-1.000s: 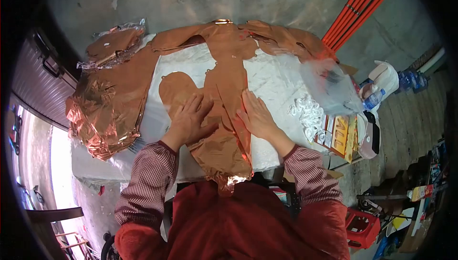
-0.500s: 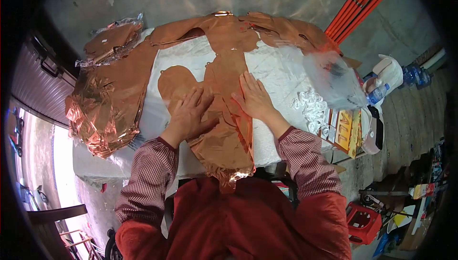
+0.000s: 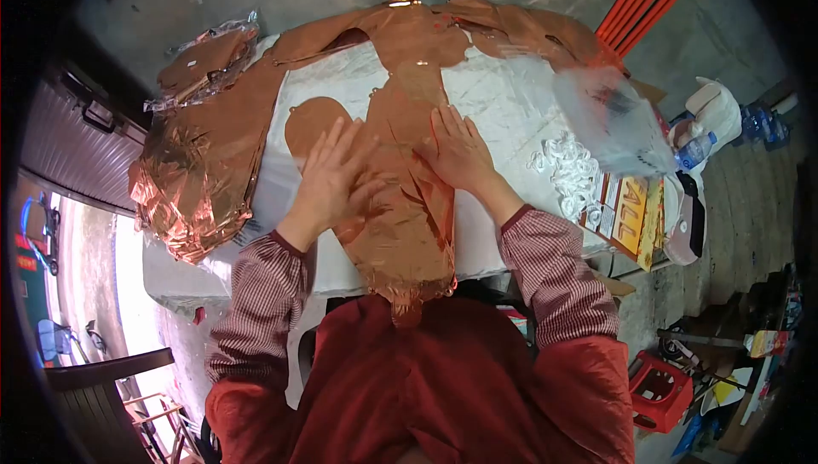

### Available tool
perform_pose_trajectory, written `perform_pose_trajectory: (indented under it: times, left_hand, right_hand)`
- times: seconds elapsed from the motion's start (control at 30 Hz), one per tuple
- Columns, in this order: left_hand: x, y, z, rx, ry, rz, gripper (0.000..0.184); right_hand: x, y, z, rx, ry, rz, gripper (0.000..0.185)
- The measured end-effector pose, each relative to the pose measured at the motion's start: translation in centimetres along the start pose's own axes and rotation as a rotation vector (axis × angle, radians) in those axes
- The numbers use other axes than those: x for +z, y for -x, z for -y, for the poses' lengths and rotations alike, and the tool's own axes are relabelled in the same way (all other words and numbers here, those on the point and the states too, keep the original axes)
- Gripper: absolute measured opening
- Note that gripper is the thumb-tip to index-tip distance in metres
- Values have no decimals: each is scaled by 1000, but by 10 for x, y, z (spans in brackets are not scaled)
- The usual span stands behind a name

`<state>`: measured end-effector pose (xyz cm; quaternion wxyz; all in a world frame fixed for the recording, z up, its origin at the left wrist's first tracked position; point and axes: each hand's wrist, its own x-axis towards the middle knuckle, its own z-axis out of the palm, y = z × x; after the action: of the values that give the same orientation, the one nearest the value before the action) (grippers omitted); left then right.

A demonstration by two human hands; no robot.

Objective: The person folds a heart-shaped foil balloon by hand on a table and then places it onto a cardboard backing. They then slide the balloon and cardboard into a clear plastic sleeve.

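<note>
A flat copper-coloured foil sheet (image 3: 400, 242) with rounded lobes lies down the middle of the white-covered table (image 3: 494, 115), its narrow end hanging at the near edge. My left hand (image 3: 328, 178) is over its left part with the fingers spread, slightly blurred, holding nothing. On its right edge rests my right hand (image 3: 460, 153), palm down and fingers extended, also holding nothing. More copper foil (image 3: 192, 174), crumpled at its lower end, covers the table's left side, and another stretch runs along the far edge.
Clear plastic bags (image 3: 609, 119), a heap of white ribbon (image 3: 573, 178) and a yellow printed packet (image 3: 630, 217) lie at the right. A bagged foil piece (image 3: 209, 59) is at the far left. Beyond are orange poles (image 3: 652, 0) and a red stool (image 3: 660, 391).
The view has shifted, so the table sits higher in it. My right hand has slid farther up the foil's right edge. My left hand has moved a little, with its fingers spread wider.
</note>
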<state>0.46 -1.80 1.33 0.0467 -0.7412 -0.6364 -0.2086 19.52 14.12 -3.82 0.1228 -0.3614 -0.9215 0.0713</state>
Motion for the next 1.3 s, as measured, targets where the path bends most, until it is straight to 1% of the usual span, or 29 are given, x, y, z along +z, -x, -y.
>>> perform_pose_trajectory:
  times: [0.07,0.13,0.17,0.23,0.27,0.33,0.37,0.47,0.53,0.57,0.63,0.77,0.83,0.97,1.03,1.07,1.13,1.17,1.23,1.3]
  left_hand:
    - [-6,-3,-11,36,-37,-3,56]
    - [2,-9,-32,293,253,145,54]
    - [7,-10,-43,285,258,157,54]
    - [16,-14,-63,349,381,337,52]
    - [20,-15,-67,349,385,346,52]
    - [26,-16,-73,335,324,283,53]
    - [32,-11,-74,337,326,293,53]
    - [42,13,-81,321,328,332,58]
    - [39,21,-88,333,243,328,67]
    - [38,24,-92,331,244,329,67]
    - [36,29,-97,326,274,339,73]
    - [30,44,-111,321,320,333,75]
    - [27,48,-114,319,343,367,77]
    - [23,55,-120,326,353,313,75]
    - [19,48,-114,401,395,296,68]
    - [21,39,-108,395,393,286,68]
    - [29,19,-91,260,475,260,65]
    - [33,18,-92,256,465,243,65]
    - [43,17,-99,135,323,132,68]
    - [43,21,-105,128,281,130,71]
  right_hand:
    - [5,-1,-2,-12,4,-22,77]
    - [9,0,-4,-25,9,-37,77]
    - [11,0,-4,-34,15,-66,77]
    - [12,-2,-5,-37,17,-96,76]
    - [13,-3,-6,-44,21,-94,77]
    - [12,-2,-7,-44,21,-90,77]
    - [12,-1,-6,-39,3,-90,78]
    - [11,1,-5,-30,-8,-73,79]
    - [11,0,-5,-31,6,-60,79]
    - [10,0,-5,-32,9,-64,79]
    - [10,0,-5,-34,12,-66,78]
    - [12,0,-6,-30,10,-68,79]
    - [10,0,-4,-32,14,-78,79]
    - [8,0,-3,-18,17,-45,79]
    - [10,-1,-5,-26,29,-50,79]
    - [11,-1,-6,-23,39,-53,79]
    - [11,-2,-4,-40,52,-61,78]
    - [9,-1,-2,-23,45,-31,77]
    - [3,-4,-2,-16,53,-17,77]
    - [-1,-2,0,5,-12,9,74]
